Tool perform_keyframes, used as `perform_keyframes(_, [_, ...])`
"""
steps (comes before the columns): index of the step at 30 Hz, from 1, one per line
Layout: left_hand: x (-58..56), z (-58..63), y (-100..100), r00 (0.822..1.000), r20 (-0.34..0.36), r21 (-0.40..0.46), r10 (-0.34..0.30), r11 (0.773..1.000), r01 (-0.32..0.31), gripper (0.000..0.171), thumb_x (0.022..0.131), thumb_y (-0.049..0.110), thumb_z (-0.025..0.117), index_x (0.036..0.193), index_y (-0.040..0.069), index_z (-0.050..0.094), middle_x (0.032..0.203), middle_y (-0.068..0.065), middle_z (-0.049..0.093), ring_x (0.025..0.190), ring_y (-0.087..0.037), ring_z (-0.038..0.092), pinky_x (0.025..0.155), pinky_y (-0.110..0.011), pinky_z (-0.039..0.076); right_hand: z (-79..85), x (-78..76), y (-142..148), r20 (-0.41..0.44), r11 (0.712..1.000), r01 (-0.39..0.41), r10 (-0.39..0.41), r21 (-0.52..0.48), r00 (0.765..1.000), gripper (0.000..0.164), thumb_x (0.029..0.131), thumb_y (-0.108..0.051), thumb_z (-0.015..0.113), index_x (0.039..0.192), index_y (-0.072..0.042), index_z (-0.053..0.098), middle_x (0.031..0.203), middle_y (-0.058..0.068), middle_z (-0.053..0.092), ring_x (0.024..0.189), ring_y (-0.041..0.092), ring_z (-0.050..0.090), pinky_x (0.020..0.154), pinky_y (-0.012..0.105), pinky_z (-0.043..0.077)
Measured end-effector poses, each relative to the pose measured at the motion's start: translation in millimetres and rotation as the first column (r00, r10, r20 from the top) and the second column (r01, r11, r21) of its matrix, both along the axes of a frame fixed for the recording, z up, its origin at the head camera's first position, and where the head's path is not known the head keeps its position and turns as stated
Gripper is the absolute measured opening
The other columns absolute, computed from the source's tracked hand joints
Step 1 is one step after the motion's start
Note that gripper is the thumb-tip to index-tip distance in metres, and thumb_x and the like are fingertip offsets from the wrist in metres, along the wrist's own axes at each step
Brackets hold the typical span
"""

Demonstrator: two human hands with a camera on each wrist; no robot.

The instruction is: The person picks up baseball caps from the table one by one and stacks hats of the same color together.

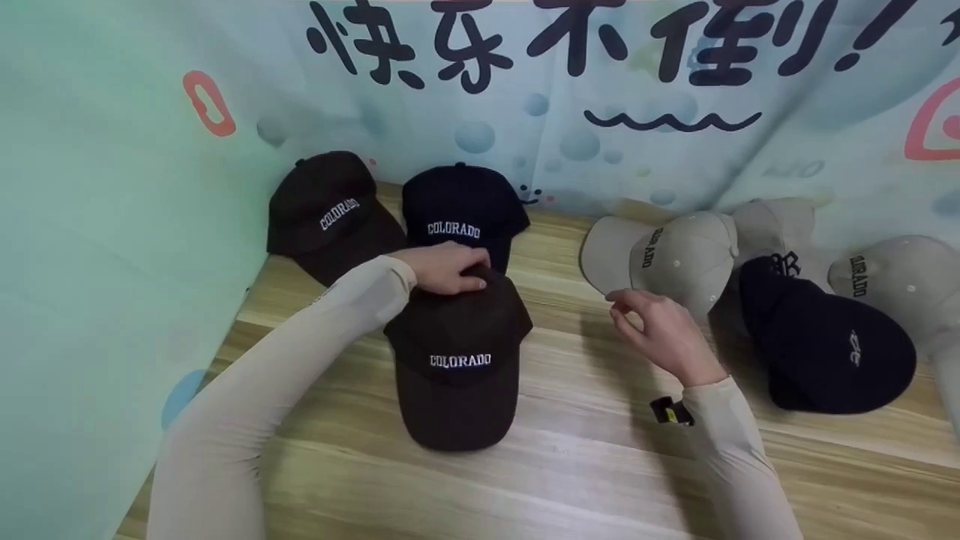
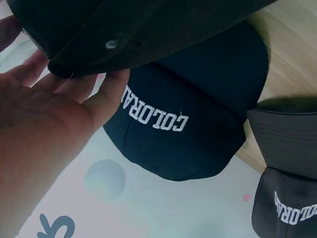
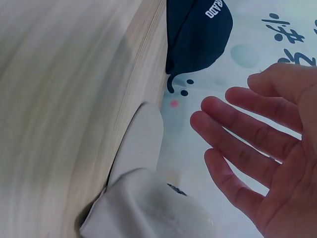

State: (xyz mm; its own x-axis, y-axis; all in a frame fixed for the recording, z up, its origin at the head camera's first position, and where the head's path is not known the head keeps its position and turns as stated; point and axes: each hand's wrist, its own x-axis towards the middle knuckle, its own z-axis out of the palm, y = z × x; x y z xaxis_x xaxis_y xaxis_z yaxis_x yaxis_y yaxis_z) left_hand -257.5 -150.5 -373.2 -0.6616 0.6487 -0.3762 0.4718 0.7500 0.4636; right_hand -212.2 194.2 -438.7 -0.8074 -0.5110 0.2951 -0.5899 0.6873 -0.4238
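A brown cap and a black cap already rest at the back; before them, the left hand grips the front cap (placing seems unfinished). The right hand, fingers loose, holds nothing near a beige cap.

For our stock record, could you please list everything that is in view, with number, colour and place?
Held COLORADO baseball cap: one, dark brown, front centre.
Corner COLORADO baseball cap: one, dark brown, back left.
Middle COLORADO baseball cap: one, navy, behind the held cap.
Pale baseball caps: three, beige, right side.
Emblem baseball cap: one, navy, right side.
Wood-grain tabletop: one, light brown, under the caps.
Printed backdrop: count unclear, pale blue-green, behind and left.
Small device: one, black with yellow, right wrist.
Sleeves: two, beige, both arms.
Left hand: one, bare, holding the brown cap.
Right hand: one, bare, near a beige brim.
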Motion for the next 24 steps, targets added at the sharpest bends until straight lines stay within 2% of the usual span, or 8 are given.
perform_keyframes(7, [-0.1,-1.9,-14.1,0.998,-0.061,0.067,0.028,0.997,-0.024,0.030,0.100,0.020,0.051,0.123,0.001,0.052,0.121,-0.018,0.054,0.115,-0.032,0.050,0.100,-0.042,0.036,-3.1,0.4,-1.6,0.011,1.000,0.005,-0.005,-0.006,1.000,0.014,0.091,-0.005,0.063,0.104,-0.004,0.069,0.088,0.003,0.068,0.080,0.019,0.067,0.064,0.040,0.049])
perform_keyframes(13, [-4.6,-4.7,-37.0,0.989,-0.121,0.155,0.082,0.986,-0.062,0.030,0.099,0.013,0.052,0.120,-0.007,0.053,0.119,-0.024,0.055,0.114,-0.036,0.050,0.099,-0.046,0.036,-3.6,0.5,-3.2,0.018,1.000,0.005,-0.005,0.003,1.000,0.014,0.090,-0.006,0.064,0.104,-0.004,0.069,0.087,0.003,0.068,0.077,0.020,0.066,0.064,0.039,0.049])
perform_keyframes(20, [-12.1,-16.6,-70.0,0.968,-0.144,0.143,0.205,0.972,-0.184,0.029,0.097,0.009,0.053,0.120,-0.009,0.052,0.118,-0.027,0.052,0.110,-0.040,0.050,0.096,-0.048,0.038,-3.7,1.3,-2.7,0.017,1.000,0.002,-0.002,0.008,1.000,0.015,0.090,-0.007,0.064,0.104,-0.004,0.069,0.087,0.004,0.069,0.078,0.021,0.066,0.064,0.040,0.049])
perform_keyframes(22, [-14.4,-19.6,-79.5,0.954,-0.154,0.128,0.255,0.963,-0.237,0.030,0.097,0.009,0.052,0.121,-0.009,0.051,0.120,-0.028,0.050,0.111,-0.041,0.049,0.096,-0.049,0.037,-4.3,2.0,-2.1,0.019,1.000,0.002,-0.002,0.009,1.000,0.015,0.091,-0.007,0.064,0.105,-0.003,0.069,0.088,0.004,0.069,0.079,0.021,0.066,0.064,0.041,0.049])
perform_keyframes(24, [-16.3,-21.7,-88.4,0.933,-0.175,0.101,0.314,0.949,-0.300,0.030,0.097,0.010,0.052,0.121,-0.008,0.051,0.124,-0.028,0.047,0.115,-0.043,0.045,0.097,-0.052,0.036,-5.3,2.8,-1.2,0.021,1.000,0.004,-0.004,0.009,1.000,0.016,0.091,-0.007,0.065,0.105,-0.003,0.069,0.088,0.004,0.069,0.079,0.021,0.067,0.064,0.041,0.049])
